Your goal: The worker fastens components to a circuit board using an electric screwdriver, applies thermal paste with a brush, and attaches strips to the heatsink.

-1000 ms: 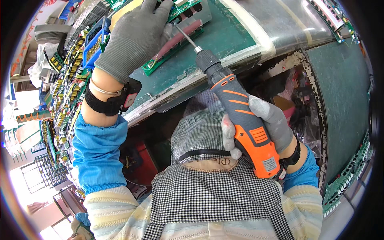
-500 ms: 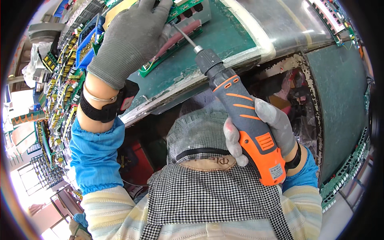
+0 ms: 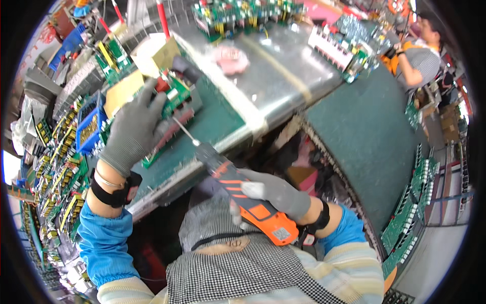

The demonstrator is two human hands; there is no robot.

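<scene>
My left hand (image 3: 132, 127), in a grey glove, grips a green circuit board (image 3: 178, 96) at the bench's left, its fingers over the top and its thumb along the near side. A metal plate and a dark pink strip run along the board's near side. My right hand (image 3: 283, 195), also gloved, is wrapped round an orange and grey electric screwdriver (image 3: 263, 212). The long bit slants up and left, its tip at the board's near side; whether it touches a screw is too small to tell.
Blue bins (image 3: 90, 130) of small brass-coloured parts stand left of my left hand, beside heaped boards (image 3: 55, 175). More assembled boards (image 3: 248, 15) lie at the back. A pink piece (image 3: 230, 60) rests on the clear sheet. A co-worker (image 3: 422, 61) is at the far right.
The view has swung up and to the right, so both hands appear lower and further left, and the co-worker has come into sight. Both hands keep their holds.
</scene>
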